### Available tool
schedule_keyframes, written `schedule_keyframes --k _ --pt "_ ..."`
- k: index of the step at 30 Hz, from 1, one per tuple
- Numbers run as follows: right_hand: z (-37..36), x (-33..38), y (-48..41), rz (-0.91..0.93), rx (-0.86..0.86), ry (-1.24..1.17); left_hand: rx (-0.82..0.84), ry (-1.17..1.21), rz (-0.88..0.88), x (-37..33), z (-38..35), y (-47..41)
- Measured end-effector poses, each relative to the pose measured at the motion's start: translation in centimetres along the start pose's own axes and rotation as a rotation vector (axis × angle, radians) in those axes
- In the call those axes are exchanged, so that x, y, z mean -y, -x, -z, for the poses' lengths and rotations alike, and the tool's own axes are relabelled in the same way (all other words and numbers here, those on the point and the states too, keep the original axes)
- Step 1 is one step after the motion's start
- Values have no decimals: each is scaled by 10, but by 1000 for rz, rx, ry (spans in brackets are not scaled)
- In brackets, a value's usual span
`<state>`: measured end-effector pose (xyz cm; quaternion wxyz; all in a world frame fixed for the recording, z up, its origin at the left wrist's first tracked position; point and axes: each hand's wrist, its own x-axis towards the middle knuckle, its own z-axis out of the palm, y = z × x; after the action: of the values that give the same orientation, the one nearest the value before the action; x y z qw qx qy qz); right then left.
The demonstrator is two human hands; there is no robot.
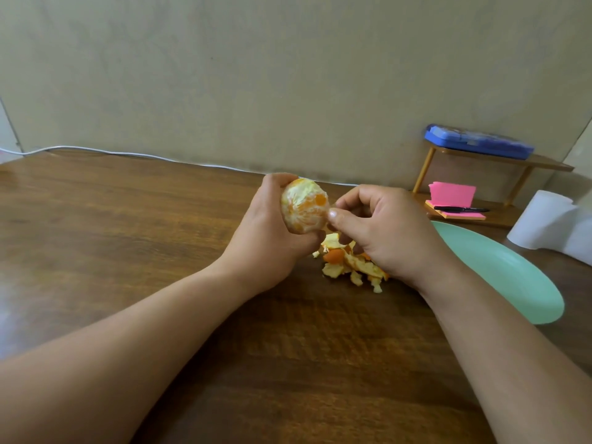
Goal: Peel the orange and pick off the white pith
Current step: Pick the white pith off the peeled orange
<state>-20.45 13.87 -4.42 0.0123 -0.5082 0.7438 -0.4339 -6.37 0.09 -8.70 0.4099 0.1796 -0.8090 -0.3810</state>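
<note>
My left hand (266,232) grips the peeled orange (304,206) above the wooden table, fingers curled round its back and underside. The fruit shows pale pith with patches of orange flesh. My right hand (381,225) is just to the right of the orange, thumb and forefinger pinched together at its right side; whether a bit of pith sits between them is too small to tell. A heap of torn peel pieces (349,267) lies on the table below both hands.
A mint-green plate (506,277) lies right of my right wrist. Behind it stand a small wooden shelf (544,165) with a blue case (477,141), pink sticky notes (451,193) and a black pen (461,209). A white paper roll (544,219) stands far right. A white cable (128,153) runs along the wall.
</note>
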Motion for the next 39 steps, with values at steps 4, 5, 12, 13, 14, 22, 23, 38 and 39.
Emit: schedule_keyframes --k 4,5,12,13,14,22,23,38,39 --pt "-9 0 0 35 -55 13 -66 -69 -49 2 -4 0" --pt "-11 -1 0 44 -68 15 -72 -74 -55 2 -5 -1" --pt "-7 -2 0 15 -11 -27 -57 -13 -19 4 -4 0" --pt "-7 -2 0 9 0 -34 -61 -17 -17 4 -3 0" --pt "-7 -2 0 7 4 -37 -65 -25 -20 5 -3 0" --pt "-7 1 1 12 -4 35 -110 -227 -172 4 -1 -2" --pt "-7 1 1 14 -1 47 -115 -260 -194 3 0 -2" --pt "-1 -16 -6 -129 5 42 67 172 115 -2 7 -2" --pt "1 -17 -7 -141 24 85 75 220 141 -2 8 -3"
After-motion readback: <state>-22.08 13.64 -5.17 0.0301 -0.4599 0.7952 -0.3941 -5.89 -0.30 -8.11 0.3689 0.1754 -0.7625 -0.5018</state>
